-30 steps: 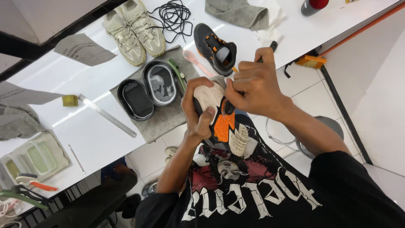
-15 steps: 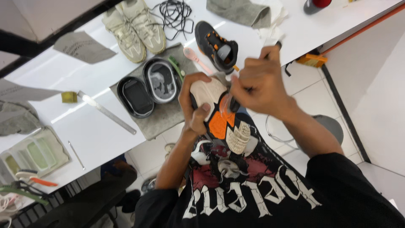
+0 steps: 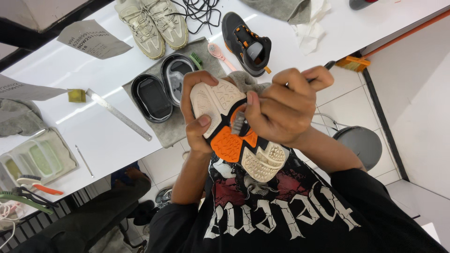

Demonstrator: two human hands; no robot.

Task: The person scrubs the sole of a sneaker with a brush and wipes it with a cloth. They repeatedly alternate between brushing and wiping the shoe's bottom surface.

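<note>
At the far left edge of the white table [image 3: 108, 140] sits a clear tray [image 3: 28, 159] with brushes [image 3: 33, 185] lying just near it. Next comes a long metal ruler [image 3: 119, 115], and then a grey mat [image 3: 187, 126] with two black oval bowls [image 3: 159, 86] on it. Far back on the table stands a pair of pale tan shoes [image 3: 152, 23], with black laces [image 3: 197, 11] beside them. In the middle, close to the person's chest, the left hand [image 3: 197, 112] is wrapped tight around a shoe [image 3: 234, 131] turned sole up, with the fingers over the cream toe end and the thumb on the sole. The sole is cream at both ends and orange in the middle. The right hand [image 3: 283, 110] is closed tight around a small brush [image 3: 239, 122], and its bristles touch the orange part. Behind the hands, a black shoe with orange trim [image 3: 246, 42] stands on the table. To the right, down on the tiled floor, is a grey stool [image 3: 358, 143].
</note>
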